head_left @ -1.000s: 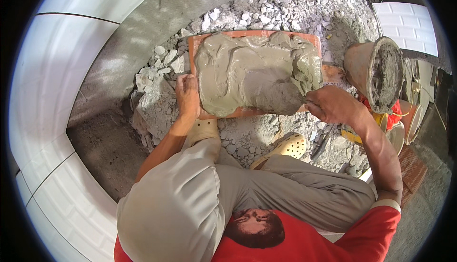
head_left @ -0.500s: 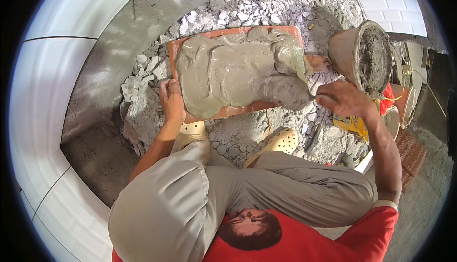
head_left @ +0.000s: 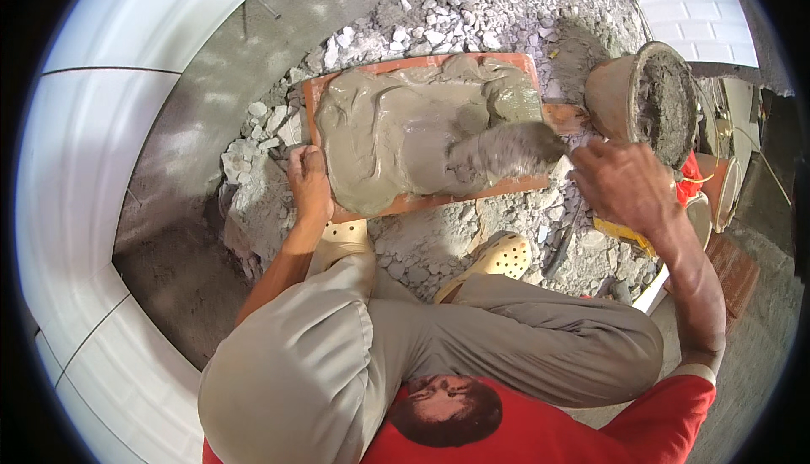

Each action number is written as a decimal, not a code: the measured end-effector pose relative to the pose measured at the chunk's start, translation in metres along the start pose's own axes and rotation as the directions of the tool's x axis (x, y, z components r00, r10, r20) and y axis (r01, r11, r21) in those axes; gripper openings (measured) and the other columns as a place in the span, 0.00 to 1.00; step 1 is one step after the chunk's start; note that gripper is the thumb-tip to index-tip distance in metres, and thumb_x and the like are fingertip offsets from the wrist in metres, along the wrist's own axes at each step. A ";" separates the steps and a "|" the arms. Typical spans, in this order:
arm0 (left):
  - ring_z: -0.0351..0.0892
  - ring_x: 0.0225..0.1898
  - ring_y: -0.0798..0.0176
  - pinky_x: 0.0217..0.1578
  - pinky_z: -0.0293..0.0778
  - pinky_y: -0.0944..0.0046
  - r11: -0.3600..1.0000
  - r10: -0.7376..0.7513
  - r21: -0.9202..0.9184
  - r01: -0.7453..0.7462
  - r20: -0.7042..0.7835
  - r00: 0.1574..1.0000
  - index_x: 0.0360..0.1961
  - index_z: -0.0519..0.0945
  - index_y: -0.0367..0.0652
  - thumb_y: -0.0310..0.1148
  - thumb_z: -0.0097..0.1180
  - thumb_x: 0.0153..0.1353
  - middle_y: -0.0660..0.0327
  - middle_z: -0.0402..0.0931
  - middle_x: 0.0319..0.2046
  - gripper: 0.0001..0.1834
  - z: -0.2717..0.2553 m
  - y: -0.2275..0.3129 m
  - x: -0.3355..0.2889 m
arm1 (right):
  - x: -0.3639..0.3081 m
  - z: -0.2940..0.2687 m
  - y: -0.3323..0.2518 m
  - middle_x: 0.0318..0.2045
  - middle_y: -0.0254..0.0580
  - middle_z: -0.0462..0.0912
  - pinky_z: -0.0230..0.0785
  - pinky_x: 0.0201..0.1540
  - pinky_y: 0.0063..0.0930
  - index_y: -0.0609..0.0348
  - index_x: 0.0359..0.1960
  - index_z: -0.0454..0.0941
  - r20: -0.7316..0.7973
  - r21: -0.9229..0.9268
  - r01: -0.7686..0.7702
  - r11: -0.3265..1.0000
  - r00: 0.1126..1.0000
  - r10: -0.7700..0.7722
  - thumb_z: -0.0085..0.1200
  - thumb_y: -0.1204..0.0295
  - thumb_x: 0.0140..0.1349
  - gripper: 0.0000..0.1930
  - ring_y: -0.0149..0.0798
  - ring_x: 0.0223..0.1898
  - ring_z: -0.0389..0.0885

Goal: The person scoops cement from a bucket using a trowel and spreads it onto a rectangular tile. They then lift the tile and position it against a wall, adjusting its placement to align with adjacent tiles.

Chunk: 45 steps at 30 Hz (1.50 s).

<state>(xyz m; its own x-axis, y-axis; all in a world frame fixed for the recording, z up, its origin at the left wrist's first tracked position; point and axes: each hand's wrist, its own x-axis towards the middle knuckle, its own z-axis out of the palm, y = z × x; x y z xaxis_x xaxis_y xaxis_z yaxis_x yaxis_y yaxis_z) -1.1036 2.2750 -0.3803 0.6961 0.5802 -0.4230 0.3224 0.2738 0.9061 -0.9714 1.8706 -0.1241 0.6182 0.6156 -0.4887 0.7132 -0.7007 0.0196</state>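
Two bare hands flank a terracotta-coloured tile (head_left: 523,185), which lies ahead of the person's feet on a bed of broken rubble (head_left: 422,38). Its long axis runs from left to right, the right end angled slightly farther from the body, and thick grey mortar (head_left: 359,148) covers most of its face. The left hand (head_left: 310,181) is at the tile's left short edge, near the close corner, fingers curled in and pinching that edge; I can't make out where the thumb sits. The right hand (head_left: 623,181) is just beyond the opposite end, closed around the handle of a trowel (head_left: 510,152), back of the hand upward. From that fist the mortar-caked blade points left across the tile's near right part, roughly along the tile's length; it's blurred, so I can't tell whether it touches the mortar beneath. Of the two hands, the right is clearly nearer the blade. Its forearm rises from the lower right with the elbow bent outward, while the left forearm slants up beside the knee. A mortar-crusted bucket (head_left: 609,97) tilts just beyond the right hand.
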 end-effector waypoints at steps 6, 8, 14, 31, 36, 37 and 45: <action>0.70 0.44 0.67 0.49 0.70 0.64 0.996 0.026 0.091 -0.024 -0.021 0.999 0.50 0.75 0.35 0.37 0.53 0.75 0.62 0.73 0.43 0.14 -0.001 -0.003 -0.001 | 0.035 0.035 0.005 0.33 0.46 0.82 0.83 0.26 0.42 0.57 0.50 0.81 -0.168 -0.076 0.080 0.994 0.982 -0.092 0.58 0.68 0.66 0.14 0.47 0.31 0.88; 0.70 0.44 0.68 0.48 0.70 0.64 0.996 0.046 0.075 -0.045 -0.012 0.999 0.50 0.74 0.35 0.37 0.53 0.75 0.62 0.73 0.42 0.14 -0.001 -0.004 0.000 | 0.054 0.054 0.000 0.33 0.46 0.82 0.83 0.26 0.41 0.57 0.51 0.80 -0.281 -0.039 0.118 0.992 0.952 -0.125 0.57 0.68 0.67 0.13 0.48 0.32 0.88; 0.70 0.41 0.69 0.47 0.70 0.65 0.996 0.052 0.074 -0.052 -0.006 0.999 0.49 0.74 0.35 0.37 0.52 0.75 0.64 0.73 0.39 0.14 -0.002 -0.008 -0.003 | 0.069 0.062 -0.015 0.35 0.48 0.83 0.84 0.35 0.46 0.59 0.47 0.79 -0.128 0.141 -0.047 0.989 0.990 0.065 0.55 0.67 0.69 0.10 0.52 0.35 0.88; 0.69 0.43 0.67 0.48 0.70 0.64 0.999 -0.002 0.049 0.004 -0.047 0.999 0.49 0.74 0.36 0.37 0.52 0.75 0.63 0.72 0.40 0.13 -0.002 -0.015 0.000 | -0.012 0.069 0.007 0.33 0.61 0.85 0.78 0.37 0.50 0.67 0.36 0.77 -0.069 0.337 -0.242 0.910 0.957 0.280 0.52 0.68 0.69 0.12 0.63 0.35 0.86; 0.69 0.42 0.68 0.46 0.70 0.64 0.993 0.067 0.099 -0.063 -0.034 0.997 0.50 0.73 0.37 0.37 0.51 0.76 0.64 0.72 0.39 0.12 -0.005 -0.018 0.000 | -0.017 0.057 0.019 0.34 0.54 0.84 0.77 0.35 0.45 0.67 0.33 0.77 0.201 0.710 -0.385 0.589 0.913 0.354 0.52 0.70 0.68 0.11 0.59 0.30 0.83; 0.68 0.41 0.68 0.46 0.69 0.65 0.997 0.034 0.074 -0.032 -0.035 0.999 0.49 0.73 0.37 0.36 0.51 0.77 0.65 0.71 0.39 0.12 -0.004 -0.017 -0.001 | -0.019 0.057 0.021 0.34 0.53 0.83 0.76 0.35 0.44 0.67 0.32 0.76 0.388 0.809 -0.500 0.311 0.850 0.357 0.51 0.70 0.68 0.11 0.58 0.30 0.83; 0.67 0.39 0.73 0.43 0.69 0.68 0.999 -0.018 -0.029 0.018 -0.007 1.000 0.48 0.73 0.40 0.37 0.51 0.78 0.68 0.70 0.38 0.11 0.001 -0.007 -0.007 | -0.030 0.080 0.011 0.29 0.55 0.83 0.76 0.39 0.49 0.63 0.42 0.79 0.004 0.462 -0.153 0.874 0.985 0.170 0.51 0.62 0.73 0.14 0.58 0.31 0.85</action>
<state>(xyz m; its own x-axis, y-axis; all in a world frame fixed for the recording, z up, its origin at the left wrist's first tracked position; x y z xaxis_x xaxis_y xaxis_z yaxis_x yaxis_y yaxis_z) -1.1101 2.2686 -0.3834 0.6856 0.5807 -0.4392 0.3160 0.3061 0.8980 -1.0083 1.8152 -0.1794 0.7291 0.4859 -0.4821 0.3762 -0.8729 -0.3108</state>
